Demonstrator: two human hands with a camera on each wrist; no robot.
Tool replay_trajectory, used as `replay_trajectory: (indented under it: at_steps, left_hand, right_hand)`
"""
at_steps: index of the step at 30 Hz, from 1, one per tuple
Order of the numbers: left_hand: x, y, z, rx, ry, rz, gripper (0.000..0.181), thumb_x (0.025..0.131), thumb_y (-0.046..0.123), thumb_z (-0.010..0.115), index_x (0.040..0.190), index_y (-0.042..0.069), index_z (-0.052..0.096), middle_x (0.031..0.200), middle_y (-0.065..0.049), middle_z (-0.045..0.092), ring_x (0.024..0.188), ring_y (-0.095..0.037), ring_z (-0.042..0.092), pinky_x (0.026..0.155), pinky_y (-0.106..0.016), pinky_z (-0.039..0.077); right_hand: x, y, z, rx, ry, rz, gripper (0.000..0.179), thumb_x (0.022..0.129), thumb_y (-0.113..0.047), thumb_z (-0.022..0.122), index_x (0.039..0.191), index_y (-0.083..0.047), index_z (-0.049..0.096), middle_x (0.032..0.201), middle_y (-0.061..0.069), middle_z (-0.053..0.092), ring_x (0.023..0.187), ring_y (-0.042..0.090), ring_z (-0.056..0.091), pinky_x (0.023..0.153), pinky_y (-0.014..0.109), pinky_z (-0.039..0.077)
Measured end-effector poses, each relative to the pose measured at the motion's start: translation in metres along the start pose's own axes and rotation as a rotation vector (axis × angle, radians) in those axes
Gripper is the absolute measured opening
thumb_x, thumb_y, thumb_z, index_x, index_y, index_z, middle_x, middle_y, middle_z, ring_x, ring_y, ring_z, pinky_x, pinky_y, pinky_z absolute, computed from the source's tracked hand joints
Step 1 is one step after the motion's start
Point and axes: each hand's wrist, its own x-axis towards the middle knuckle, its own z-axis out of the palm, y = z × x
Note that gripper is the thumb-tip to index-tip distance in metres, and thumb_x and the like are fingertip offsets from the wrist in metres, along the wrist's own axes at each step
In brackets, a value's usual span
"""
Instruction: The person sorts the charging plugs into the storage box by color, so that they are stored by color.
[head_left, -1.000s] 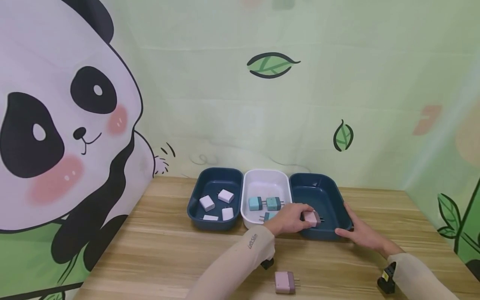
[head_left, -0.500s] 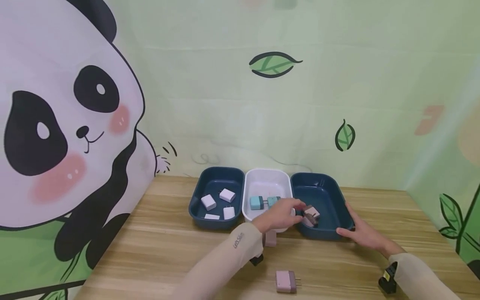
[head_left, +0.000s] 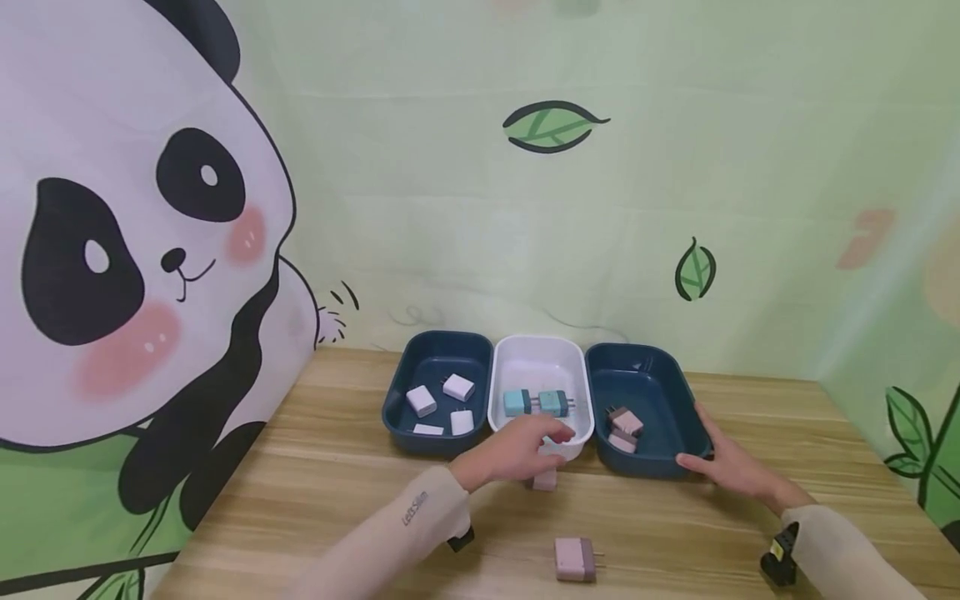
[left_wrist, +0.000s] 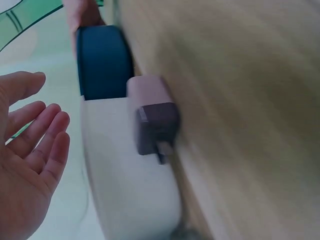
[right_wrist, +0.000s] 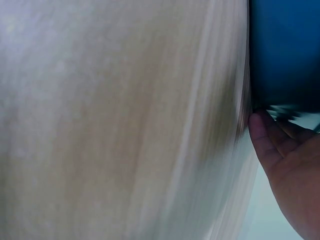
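Note:
My left hand [head_left: 517,450] is over the front of the white tray [head_left: 536,350], its thumb and fingers apart and nothing between them. Just below it, a pink plug charger [head_left: 545,479] with a dark end [left_wrist: 157,127] stands by the tray's front wall. My right hand [head_left: 723,462] holds the near right corner of the right blue tray [head_left: 652,467], thumb at the front and fingers along the side. Inside that tray, two pink-and-brown chargers [head_left: 626,421] lie together at the near left. Another pink charger [head_left: 575,559] lies nearer me on the table.
The left blue tray [head_left: 393,425] holds several white chargers [head_left: 422,401]. Teal chargers [head_left: 553,402] lie in the white tray. All three trays stand side by side on the wooden table [head_left: 315,492], before a panda-printed backdrop [head_left: 420,208].
My left hand let go of a pink charger in the right blue tray and moved left, over the white tray's front. The right hand stays at its corner. The view shifted slightly.

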Motion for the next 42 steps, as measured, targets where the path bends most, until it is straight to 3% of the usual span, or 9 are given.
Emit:
replay_trajectory:
  at_steps: [7,12,16,26,37,42]
  left_hand:
    - [-0.02,-0.009,0.007,0.062,-0.045,0.008,0.035,0.088,0.024,0.068,0.119,0.007,0.065,0.112,0.0,0.066,0.092,-0.009,0.057,0.085,-0.02,0.045]
    - [-0.027,-0.017,0.012,0.157,-0.031,0.041,0.035,0.088,0.025,0.067,0.119,0.009,0.064,0.114,0.001,0.065,0.098,-0.008,0.057,0.089,-0.022,0.044]
    - [-0.031,-0.022,0.018,0.178,-0.048,0.022,0.036,0.088,0.022,0.068,0.122,0.013,0.062,0.12,0.002,0.062,0.102,-0.007,0.056,0.093,-0.024,0.043]
    - [-0.034,-0.024,0.021,0.198,-0.071,-0.041,0.039,0.085,0.021,0.071,0.122,0.015,0.061,0.119,0.006,0.061,0.102,-0.005,0.054,0.093,-0.025,0.044]
    - [-0.033,-0.019,0.021,0.231,-0.093,0.006,0.039,0.084,0.021,0.072,0.121,0.011,0.061,0.119,0.002,0.061,0.109,-0.008,0.054,0.095,-0.024,0.042]
    - [-0.035,-0.016,0.024,0.245,-0.107,-0.002,0.04,0.084,0.023,0.073,0.121,0.012,0.062,0.121,0.001,0.059,0.111,-0.009,0.051,0.097,-0.025,0.039]
  right_hand:
    - [-0.001,-0.006,-0.003,0.0,-0.006,-0.003,0.099,0.09,-0.028,0.065,0.149,-0.002,-0.01,0.148,0.038,0.003,0.128,0.06,0.014,0.095,0.074,0.016]
    - [-0.002,-0.006,-0.003,-0.003,-0.009,0.011,0.099,0.09,-0.029,0.064,0.149,-0.001,-0.01,0.148,0.037,0.002,0.129,0.06,0.013,0.095,0.074,0.015]
    - [-0.001,-0.005,-0.003,0.001,-0.01,0.014,0.099,0.09,-0.029,0.065,0.149,-0.002,-0.01,0.149,0.036,0.002,0.13,0.059,0.012,0.095,0.074,0.014]
    - [-0.001,-0.005,-0.002,0.024,-0.014,0.013,0.099,0.09,-0.028,0.064,0.15,-0.005,-0.012,0.149,0.035,0.0,0.13,0.059,0.011,0.095,0.074,0.014]
    - [-0.001,-0.005,-0.001,0.003,-0.006,0.004,0.099,0.09,-0.028,0.065,0.149,-0.003,-0.01,0.149,0.036,0.002,0.129,0.06,0.014,0.094,0.075,0.016]
    - [0.0,-0.004,-0.001,-0.003,-0.007,0.009,0.099,0.09,-0.03,0.065,0.149,-0.002,-0.01,0.148,0.037,0.003,0.128,0.06,0.015,0.094,0.074,0.017]
